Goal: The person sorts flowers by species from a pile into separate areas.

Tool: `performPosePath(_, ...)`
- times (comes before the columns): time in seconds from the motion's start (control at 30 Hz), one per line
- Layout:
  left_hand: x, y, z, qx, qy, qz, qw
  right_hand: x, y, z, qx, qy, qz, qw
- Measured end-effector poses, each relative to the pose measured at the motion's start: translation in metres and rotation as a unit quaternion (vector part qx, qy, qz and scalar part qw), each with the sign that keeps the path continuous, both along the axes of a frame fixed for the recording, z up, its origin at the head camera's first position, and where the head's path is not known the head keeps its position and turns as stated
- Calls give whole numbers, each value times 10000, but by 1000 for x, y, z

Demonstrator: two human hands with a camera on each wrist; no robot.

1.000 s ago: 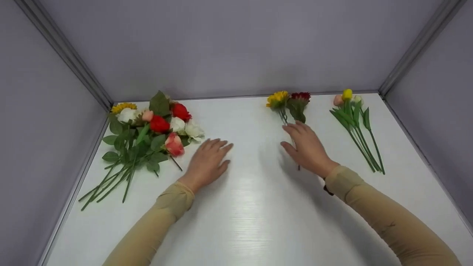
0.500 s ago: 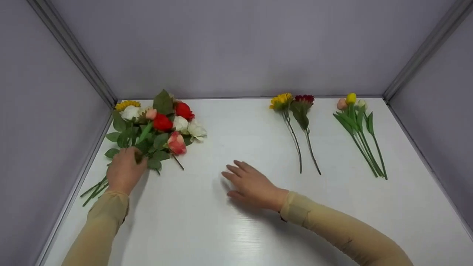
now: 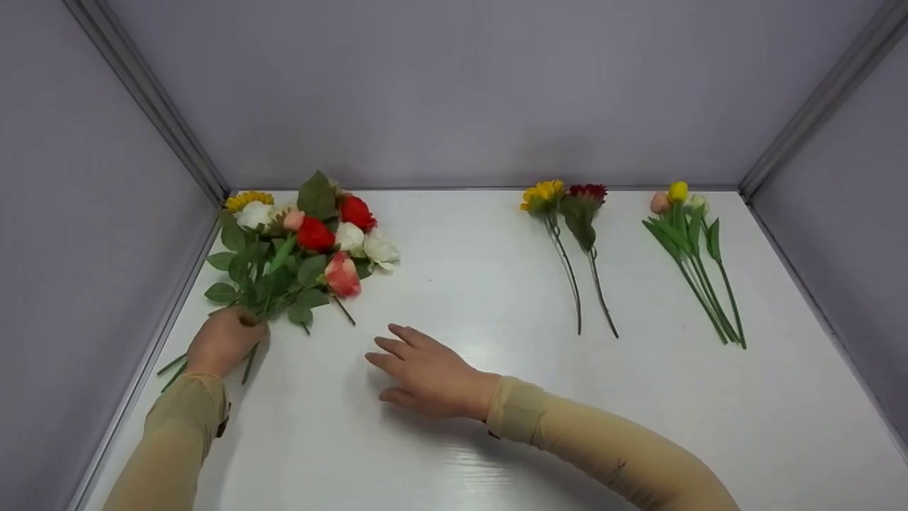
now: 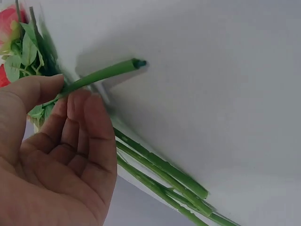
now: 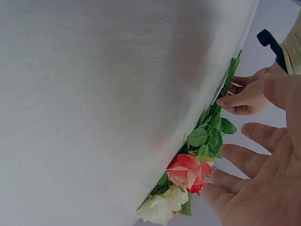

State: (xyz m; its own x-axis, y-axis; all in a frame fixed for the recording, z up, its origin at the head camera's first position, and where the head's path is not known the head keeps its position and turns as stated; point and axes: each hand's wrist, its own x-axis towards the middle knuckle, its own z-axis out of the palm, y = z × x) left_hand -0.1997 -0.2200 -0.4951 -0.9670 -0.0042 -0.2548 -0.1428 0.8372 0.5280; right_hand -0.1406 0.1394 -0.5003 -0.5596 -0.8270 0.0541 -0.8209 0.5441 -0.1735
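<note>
At the left of the white table lies a heap of artificial flowers (image 3: pixel 316 235), with red, white, pink and yellow blooms over green leaves. My left hand (image 3: pixel 223 342) is at the stem end of this heap. In the left wrist view its thumb and fingertips pinch one green flower stem (image 4: pixel 103 73), whose cut tip sticks out past them. Several other stems (image 4: pixel 162 165) run behind the fingers. Which bloom belongs to the pinched stem cannot be told. My right hand (image 3: pixel 429 372) hovers over the table's middle with fingers spread, holding nothing, right of the heap.
A yellow flower (image 3: pixel 543 196) and a dark red flower (image 3: pixel 587 195) lie side by side at the back, right of centre. Farther right are several tulips (image 3: pixel 678 191) with their stems toward me. Grey panels (image 3: pixel 482 92) wall the table (image 3: pixel 461 248) at back and sides.
My left hand has gone left from mid-table to the heap's stems and pinches one. My right hand has left the yellow and dark red flowers, moving left and nearer to me.
</note>
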Motion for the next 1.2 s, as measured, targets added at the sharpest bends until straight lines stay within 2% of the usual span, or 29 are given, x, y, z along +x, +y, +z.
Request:
performPosePath(0.1, -1, -1, 3, 370, -259, 36, 9990, 0, 1, -2, -1, -16, -7, 10000)
performPosePath(0.2, -2, -4, 6, 627, -348, 68, 9974, -1, 5, -2, -70, 22, -46, 10000)
performPosePath(0.37, -3, -8, 13, 680, -65, 18, 9977, -4, 12, -4, -185, 63, -142, 9997)
performPosePath(0.5, -2, -4, 22, 657, 230, 55, 9976, -7, 18, -5, -238, -112, -259, 9993)
performPosePath(0.67, -2, 13, 34, 741, 391, 90, 9964, -15, 31, -5, -445, -498, -589, 9960)
performPosePath(0.8, -3, 41, 40, 1222, 264, 16, 9922, -24, 47, -3, -1001, -886, -1173, 9841)
performPosePath(0.9, -4, 71, 39, 1753, 4, 5, 9845, -31, 62, -2, -1639, -1220, -1743, 9633)
performPosePath(0.97, -4, 97, 35, 2086, -158, 1, 9779, -36, 73, -2, -2112, -1483, -2112, 9428)
performPosePath(1.03, -3, 125, 27, 2400, -277, -5, 9704, -40, 84, 0, -2583, -1822, -2486, 9156)
performPosePath(1.2, 7, 202, 8, 3179, -318, -81, 9476, -52, 112, 7, -3525, -2541, -3183, 8426)
